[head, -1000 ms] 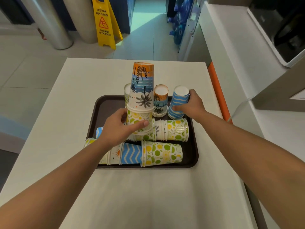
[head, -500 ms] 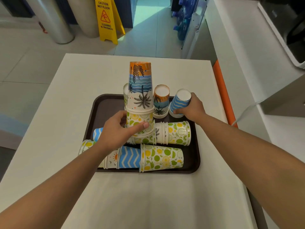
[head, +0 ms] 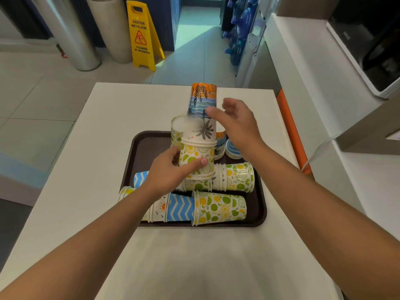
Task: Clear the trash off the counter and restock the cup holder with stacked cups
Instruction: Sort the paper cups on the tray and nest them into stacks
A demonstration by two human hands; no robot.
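A tall stack of upturned paper cups (head: 200,124) stands on the dark brown tray (head: 259,204), bottoms up. Its top cup is orange and blue with palm trees; the lower ones are white with lemon and lime prints. The left hand (head: 171,172) grips the stack low down, thumb across the citrus-printed part and fingers curled round the far side. The right hand (head: 234,124) hovers just beside the upper part of the stack, fingers straight and spread, holding nothing; whether a fingertip touches the palm cup I cannot tell.

Behind the stack, a lime-printed upturned cup (head: 176,131) stands on the tray, and to the right of it, partly hidden by the right wrist, sit a short palm-print stack (head: 220,144) and a blue-striped stack (head: 232,149). In front, more cups lie on their sides: a citrus row (head: 233,178) just behind the left hand's knuckles, and nearer me a row with a blue chevron cup (head: 180,207) and a lemon-lime cup (head: 220,207).

The tray rests on a white counter (head: 108,148). A yellow wet-floor sign (head: 141,34) stands on the tiles beyond.
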